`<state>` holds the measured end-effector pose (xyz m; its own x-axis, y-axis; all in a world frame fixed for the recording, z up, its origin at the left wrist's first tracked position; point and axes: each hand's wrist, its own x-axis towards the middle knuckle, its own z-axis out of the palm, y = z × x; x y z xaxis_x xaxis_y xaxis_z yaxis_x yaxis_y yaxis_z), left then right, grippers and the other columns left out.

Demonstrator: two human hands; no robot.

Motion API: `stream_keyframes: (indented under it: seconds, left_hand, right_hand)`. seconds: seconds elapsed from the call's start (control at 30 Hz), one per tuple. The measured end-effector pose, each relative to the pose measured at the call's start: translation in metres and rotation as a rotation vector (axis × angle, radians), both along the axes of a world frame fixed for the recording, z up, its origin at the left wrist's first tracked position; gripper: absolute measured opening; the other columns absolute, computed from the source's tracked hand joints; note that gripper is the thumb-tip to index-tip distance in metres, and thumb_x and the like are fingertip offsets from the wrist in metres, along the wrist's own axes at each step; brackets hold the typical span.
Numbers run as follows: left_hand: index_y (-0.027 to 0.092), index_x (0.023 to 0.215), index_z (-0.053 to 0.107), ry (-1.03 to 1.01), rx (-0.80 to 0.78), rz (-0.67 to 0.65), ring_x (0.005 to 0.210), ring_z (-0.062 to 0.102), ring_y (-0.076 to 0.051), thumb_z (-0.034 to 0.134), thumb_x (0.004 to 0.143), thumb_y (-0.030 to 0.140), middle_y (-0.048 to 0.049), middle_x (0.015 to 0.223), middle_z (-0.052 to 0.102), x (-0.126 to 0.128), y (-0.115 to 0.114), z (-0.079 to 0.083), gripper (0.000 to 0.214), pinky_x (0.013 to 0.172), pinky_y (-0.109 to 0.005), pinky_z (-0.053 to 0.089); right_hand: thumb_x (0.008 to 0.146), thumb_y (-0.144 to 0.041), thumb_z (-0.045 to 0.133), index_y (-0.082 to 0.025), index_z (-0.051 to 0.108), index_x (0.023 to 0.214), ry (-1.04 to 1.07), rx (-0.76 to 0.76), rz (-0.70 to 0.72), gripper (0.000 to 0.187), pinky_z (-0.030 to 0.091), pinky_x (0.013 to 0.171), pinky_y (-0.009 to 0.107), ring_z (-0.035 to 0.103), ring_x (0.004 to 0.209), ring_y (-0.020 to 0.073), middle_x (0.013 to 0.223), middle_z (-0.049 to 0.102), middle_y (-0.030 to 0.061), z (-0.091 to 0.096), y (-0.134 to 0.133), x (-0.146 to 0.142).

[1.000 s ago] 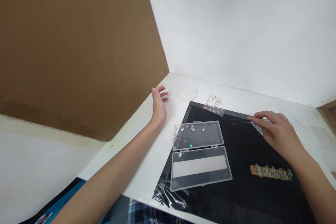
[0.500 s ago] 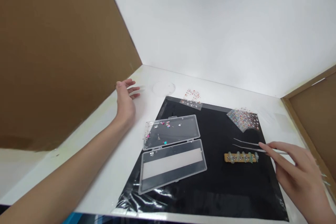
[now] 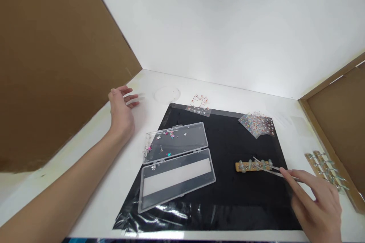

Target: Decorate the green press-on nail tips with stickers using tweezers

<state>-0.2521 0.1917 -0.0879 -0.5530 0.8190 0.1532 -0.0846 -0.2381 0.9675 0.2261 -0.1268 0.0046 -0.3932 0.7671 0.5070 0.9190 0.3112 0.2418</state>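
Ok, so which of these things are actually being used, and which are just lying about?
Seemingly in use:
- right hand
- tweezers
- wooden clip strip

Seemingly just lying about:
- left hand, empty
- open clear box of sequins
- sticker sheets
- clear disc
- spare clip strips

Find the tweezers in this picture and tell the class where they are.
In the head view, the tweezers are held in the right hand at lower right, their tips over the wooden strip on the black mat.
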Motion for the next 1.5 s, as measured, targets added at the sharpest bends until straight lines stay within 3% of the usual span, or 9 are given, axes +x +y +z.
stream_keyframes:
  seconds: [0.37, 0.73, 1.3, 1.5]
  left_hand:
    - [0.022, 0.115, 0.06, 0.044, -0.008, -0.007, 0.097, 0.065, -0.016, 0.039, 0.118, 0.052, -0.0096, 0.127, 0.064, -0.002, 0.001, -0.005, 0.036, 0.08, -0.027, 0.05]
    - [0.024, 0.116, 0.06, 0.072, -0.004, -0.013, 0.102, 0.065, -0.02, 0.048, 0.111, 0.07, -0.0109, 0.13, 0.065, -0.001, -0.001, -0.006, 0.048, 0.082, -0.031, 0.051]
    - [0.024, 0.116, 0.06, 0.077, -0.016, -0.014, 0.103, 0.065, -0.019, 0.045, 0.114, 0.064, -0.0113, 0.132, 0.065, 0.001, -0.004, -0.002, 0.043, 0.084, -0.03, 0.052]
    - [0.023, 0.116, 0.059, 0.078, -0.02, -0.016, 0.101, 0.065, -0.018, 0.043, 0.115, 0.062, -0.0117, 0.132, 0.064, 0.002, -0.005, -0.001, 0.042, 0.084, -0.03, 0.051]
  right_hand:
    - [0.1, 0.003, 0.059, -0.04, 0.039, 0.176, 0.035, 0.017, -0.011, 0.089, 0.047, 0.092, 0.034, 0.069, 0.099, 0.019, 0.114, 0.073, 0.0069, 0.003, 0.003, -0.009]
    - [0.098, 0.006, 0.06, -0.039, 0.038, 0.177, 0.03, 0.026, 0.003, 0.093, 0.047, 0.089, 0.034, 0.072, 0.094, 0.0196, 0.109, 0.075, 0.0053, 0.01, 0.01, -0.015]
    - [0.097, 0.008, 0.058, -0.032, 0.037, 0.178, -0.012, 0.036, 0.038, 0.092, 0.046, 0.089, 0.035, 0.07, 0.094, 0.0202, 0.108, 0.075, 0.0078, 0.014, 0.011, -0.015]
    - [0.097, 0.004, 0.062, -0.037, 0.038, 0.177, -0.009, 0.018, 0.018, 0.093, 0.048, 0.089, 0.034, 0.074, 0.094, 0.02, 0.108, 0.078, 0.005, 0.012, 0.009, -0.014]
